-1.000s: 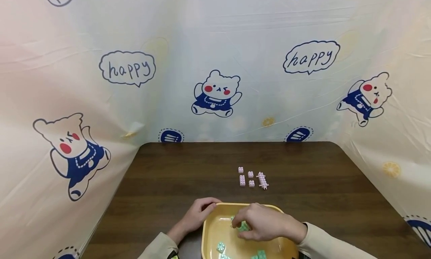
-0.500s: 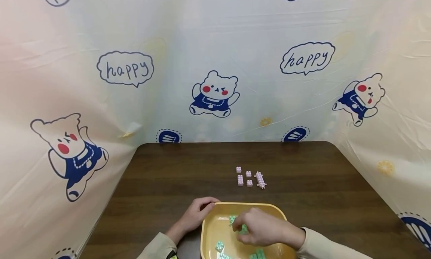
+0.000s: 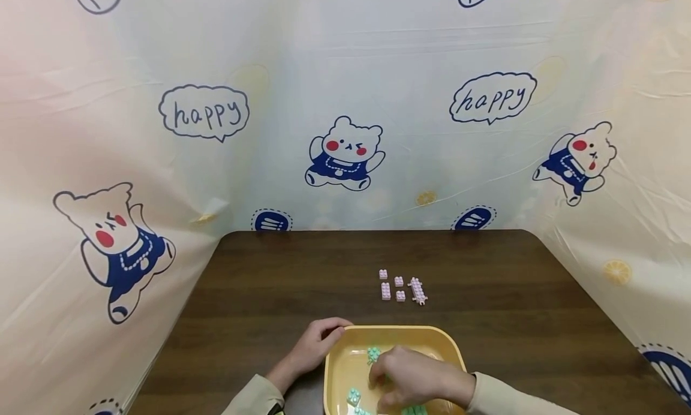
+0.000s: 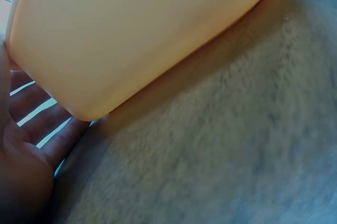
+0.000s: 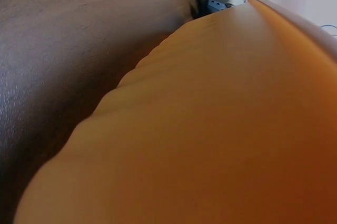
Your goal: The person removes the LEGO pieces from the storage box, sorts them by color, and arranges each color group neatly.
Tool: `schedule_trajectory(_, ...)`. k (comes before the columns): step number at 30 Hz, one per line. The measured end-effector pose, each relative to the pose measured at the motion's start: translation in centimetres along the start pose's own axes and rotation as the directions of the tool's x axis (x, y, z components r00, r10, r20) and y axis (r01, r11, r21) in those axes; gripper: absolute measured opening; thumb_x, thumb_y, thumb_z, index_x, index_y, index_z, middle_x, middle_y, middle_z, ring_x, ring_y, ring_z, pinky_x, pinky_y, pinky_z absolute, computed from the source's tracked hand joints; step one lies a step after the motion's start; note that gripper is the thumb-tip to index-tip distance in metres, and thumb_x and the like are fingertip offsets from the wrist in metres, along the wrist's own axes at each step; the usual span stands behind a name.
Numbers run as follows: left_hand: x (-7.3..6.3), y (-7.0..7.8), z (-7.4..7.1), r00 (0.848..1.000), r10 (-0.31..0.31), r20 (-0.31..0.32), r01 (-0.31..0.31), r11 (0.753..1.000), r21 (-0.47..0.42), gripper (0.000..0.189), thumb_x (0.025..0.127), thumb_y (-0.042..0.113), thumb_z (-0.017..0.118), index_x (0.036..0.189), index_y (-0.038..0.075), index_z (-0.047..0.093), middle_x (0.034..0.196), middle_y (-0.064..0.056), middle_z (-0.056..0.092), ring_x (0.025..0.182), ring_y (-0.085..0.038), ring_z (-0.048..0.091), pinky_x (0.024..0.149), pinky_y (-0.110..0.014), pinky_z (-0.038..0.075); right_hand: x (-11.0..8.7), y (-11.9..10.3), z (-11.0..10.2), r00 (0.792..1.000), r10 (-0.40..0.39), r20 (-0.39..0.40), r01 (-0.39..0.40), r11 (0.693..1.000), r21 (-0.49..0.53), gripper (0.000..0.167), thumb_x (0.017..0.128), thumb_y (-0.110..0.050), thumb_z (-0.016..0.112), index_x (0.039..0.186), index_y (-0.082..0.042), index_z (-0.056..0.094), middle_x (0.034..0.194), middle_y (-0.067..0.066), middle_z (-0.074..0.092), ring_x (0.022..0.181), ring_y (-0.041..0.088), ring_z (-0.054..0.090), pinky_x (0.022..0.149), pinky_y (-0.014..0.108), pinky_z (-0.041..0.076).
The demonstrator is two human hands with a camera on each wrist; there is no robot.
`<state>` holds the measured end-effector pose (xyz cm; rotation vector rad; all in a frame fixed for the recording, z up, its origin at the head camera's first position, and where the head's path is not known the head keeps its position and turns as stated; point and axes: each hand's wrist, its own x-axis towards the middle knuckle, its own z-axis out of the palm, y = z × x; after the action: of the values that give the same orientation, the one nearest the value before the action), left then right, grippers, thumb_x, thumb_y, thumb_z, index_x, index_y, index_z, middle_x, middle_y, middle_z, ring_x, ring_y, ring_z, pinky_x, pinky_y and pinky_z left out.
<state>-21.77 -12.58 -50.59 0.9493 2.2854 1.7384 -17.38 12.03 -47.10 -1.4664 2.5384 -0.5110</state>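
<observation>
A yellow tray (image 3: 396, 329) sits at the front of the table with several mint-green toy bricks inside. My left hand (image 3: 313, 346) holds its far left corner, thumb at the rim. In the left wrist view, the left hand's fingers (image 4: 39, 110) lie along the tray's outer wall. My right hand (image 3: 412, 376) reaches down into the tray, its thumb spread from its bent fingers. A green piece shows partly beneath it. A knobbly green piece (image 3: 373, 355) lies beyond its fingertips, and a square green brick (image 3: 353, 396) to their left. The tray's wall (image 5: 184, 118) fills the right wrist view.
Beyond the tray, several small pink bricks (image 3: 385, 291) lie in a loose group on the dark wooden table (image 3: 270, 277). At their right is a longer pink piece (image 3: 418, 290) with side studs. A printed curtain (image 3: 345, 55) surrounds the table's back and sides.
My right hand has moved lower and nearer inside the tray, uncovering the knobbly green piece at the far side. The left hand stays at the tray's corner.
</observation>
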Motion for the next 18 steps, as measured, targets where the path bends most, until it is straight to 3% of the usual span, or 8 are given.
schedule_trajectory(10, -0.12, 0.11, -0.03, 1.0, -0.004, 0.001, 0.004, 1.0, -0.002, 0.025, 0.102, 0.008, 0.049, 0.112, -0.006, 0.066, 0.106, -0.022, 0.07, 0.093, -0.026, 0.067, 0.078, -0.031, 0.057, 0.34, -0.2, 0.13, 0.998, 0.004, 0.057, -0.004, 1.0, 0.004, 0.02, 0.077, -0.029, 0.081, 0.093, -0.019, 0.074, 0.082, -0.018, 0.064, 0.071, -0.011, 0.051, 0.063, 0.002, 0.038)
schedule_trajectory(18, 0.12, 0.03, -0.1, 1.0, -0.004, 0.009, 0.005, 1.0, -0.014, 0.026, 0.102, 0.009, 0.048, 0.113, -0.006, 0.066, 0.106, -0.022, 0.07, 0.092, -0.028, 0.067, 0.077, -0.032, 0.057, 0.53, -0.2, 0.34, 0.997, -0.039, 0.065, 0.041, 0.998, -0.043, 0.017, 0.077, -0.029, 0.081, 0.09, -0.022, 0.073, 0.077, -0.019, 0.062, 0.069, -0.014, 0.048, 0.062, 0.001, 0.037)
